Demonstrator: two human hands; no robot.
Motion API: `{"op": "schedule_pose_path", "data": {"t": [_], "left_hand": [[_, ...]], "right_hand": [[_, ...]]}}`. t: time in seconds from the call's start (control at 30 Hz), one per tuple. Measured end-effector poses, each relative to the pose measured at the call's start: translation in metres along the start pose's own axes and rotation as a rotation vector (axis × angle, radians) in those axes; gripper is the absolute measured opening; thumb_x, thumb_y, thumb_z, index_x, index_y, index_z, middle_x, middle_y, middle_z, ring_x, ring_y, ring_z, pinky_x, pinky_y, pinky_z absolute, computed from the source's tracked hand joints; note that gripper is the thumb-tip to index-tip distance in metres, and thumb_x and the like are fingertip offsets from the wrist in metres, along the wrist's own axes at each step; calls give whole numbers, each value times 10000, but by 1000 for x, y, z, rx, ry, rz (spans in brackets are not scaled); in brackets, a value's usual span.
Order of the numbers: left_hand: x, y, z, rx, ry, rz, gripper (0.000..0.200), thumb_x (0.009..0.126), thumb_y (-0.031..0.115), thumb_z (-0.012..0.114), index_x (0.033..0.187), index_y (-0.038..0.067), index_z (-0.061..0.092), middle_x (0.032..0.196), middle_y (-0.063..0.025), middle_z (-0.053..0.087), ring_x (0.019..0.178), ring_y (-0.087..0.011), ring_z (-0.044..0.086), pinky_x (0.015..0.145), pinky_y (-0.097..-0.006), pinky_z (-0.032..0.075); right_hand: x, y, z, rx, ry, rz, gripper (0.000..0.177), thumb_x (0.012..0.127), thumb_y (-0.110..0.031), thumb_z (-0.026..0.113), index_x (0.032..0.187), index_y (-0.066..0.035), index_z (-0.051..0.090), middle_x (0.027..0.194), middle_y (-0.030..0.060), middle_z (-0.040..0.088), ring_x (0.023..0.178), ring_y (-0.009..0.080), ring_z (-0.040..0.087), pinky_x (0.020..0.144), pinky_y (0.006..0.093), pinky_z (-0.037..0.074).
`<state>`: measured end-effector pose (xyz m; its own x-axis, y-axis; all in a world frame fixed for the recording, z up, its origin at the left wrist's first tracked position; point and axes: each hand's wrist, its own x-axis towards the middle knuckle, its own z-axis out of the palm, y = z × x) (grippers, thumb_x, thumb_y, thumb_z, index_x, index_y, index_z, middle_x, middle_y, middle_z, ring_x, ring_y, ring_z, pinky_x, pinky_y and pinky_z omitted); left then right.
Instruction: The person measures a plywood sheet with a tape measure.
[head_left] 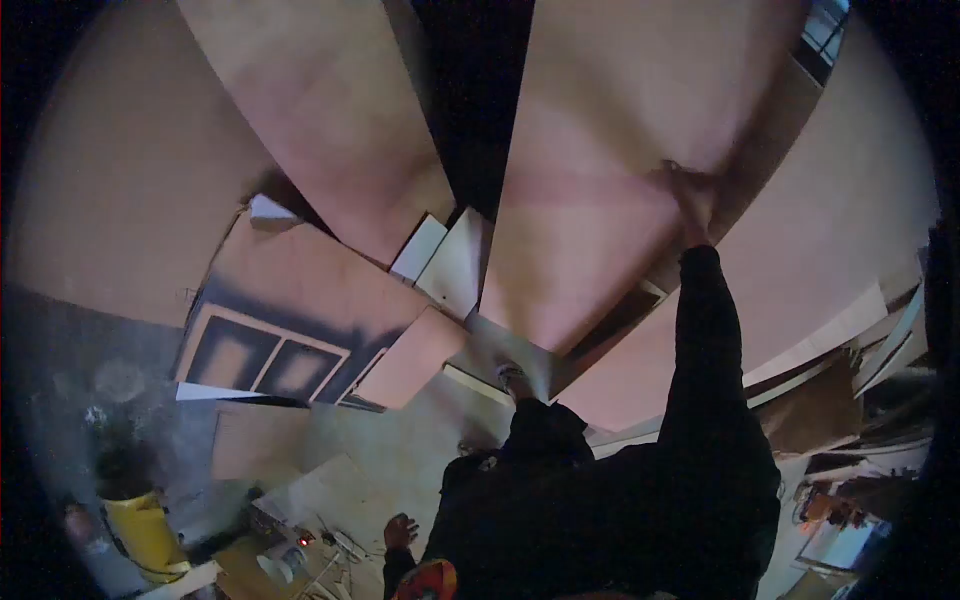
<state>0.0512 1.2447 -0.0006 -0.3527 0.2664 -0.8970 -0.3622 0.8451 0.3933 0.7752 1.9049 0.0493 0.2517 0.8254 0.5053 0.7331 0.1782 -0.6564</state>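
A tall plywood sheet [590,130] stands on its end in front of me. My right hand [690,195] is at its right edge, arm stretched forward, with fingers closed on the edge and partly in shadow. To the right another large pale sheet [800,270] leans, with a dark gap between the two. My left hand [401,531] hangs low beside my body, fingers loosely apart and nothing in it. Close by it is a round orange-red object [428,580], partly cut off by the frame.
Left of centre lies a wooden cabinet piece [300,280] with dark-sprayed panels. More sheets [320,110] lean behind it. A yellow bucket [145,530] and scattered tools and cables [320,550] occupy the lower left floor. Stacked offcuts [820,410] are at the right.
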Motion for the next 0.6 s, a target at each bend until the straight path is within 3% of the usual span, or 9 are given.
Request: {"op": "schedule_pose_path", "data": {"t": [0.07,0.1,0.17,0.2,0.23,0.3,0.43,0.5,0.6], "left_hand": [[5,7,1,-105,-96,9,284,903,273,552,1137,113,532,982,-112,649,805,-248,660,632,-385,518],[6,9,-1,-248,-253,-14,280,903,268,552,1136,115,533,977,-109,651,800,-245,661,628,-382,520],[5,11,8,-212,-194,0,271,904,258,553,1135,117,535,968,-103,655,790,-238,664,620,-377,524],[-3,19,21,-34,15,19,270,902,260,565,1132,123,537,974,-104,657,783,-232,666,623,-381,529],[-5,19,27,-60,29,10,270,902,260,565,1132,123,537,974,-104,657,783,-232,666,623,-381,529],[-2,4,27,52,12,118,249,902,239,570,1105,95,579,886,-102,667,678,-213,661,578,-356,536],[-13,-14,34,-184,-142,-77,253,897,235,584,1097,86,625,781,-85,662,564,-183,625,509,-325,521],[-44,-15,57,366,110,134,284,886,256,614,1118,95,643,731,-72,655,507,-144,588,457,-293,493],[-54,-24,62,452,18,170,309,860,227,654,1137,91,634,713,-48,640,516,-122,572,457,-287,478]], "right_hand": [[-4,-1,-1,-14,4,0,416,884,-291,591,1182,-4,545,1117,120,588,1005,298,574,880,402,475],[-6,-1,0,-20,4,-3,417,883,-294,590,1180,-5,547,1118,121,589,1008,299,573,882,403,474],[-7,0,3,-30,4,-7,419,880,-301,589,1177,-8,550,1121,125,589,1013,303,572,886,406,472],[-8,1,1,-35,7,-11,420,879,-304,589,1175,-9,552,1123,126,590,1016,304,572,888,407,471],[-9,0,4,-46,10,-16,421,878,-307,589,1174,-10,554,1124,128,590,1019,306,571,890,408,470],[-5,2,0,-59,14,-26,422,875,-313,588,1171,-13,558,1128,131,591,1024,309,570,894,410,468],[6,7,2,-102,27,-53,426,870,-325,586,1164,-18,565,1134,137,592,1035,316,568,902,415,464],[13,8,4,-121,44,-65,428,868,-332,586,1161,-20,568,1137,140,593,1040,319,567,906,417,462],[15,7,9,-167,100,-81,432,864,-341,584,1157,-24,574,1141,145,594,1048,324,565,912,421,459]]}}
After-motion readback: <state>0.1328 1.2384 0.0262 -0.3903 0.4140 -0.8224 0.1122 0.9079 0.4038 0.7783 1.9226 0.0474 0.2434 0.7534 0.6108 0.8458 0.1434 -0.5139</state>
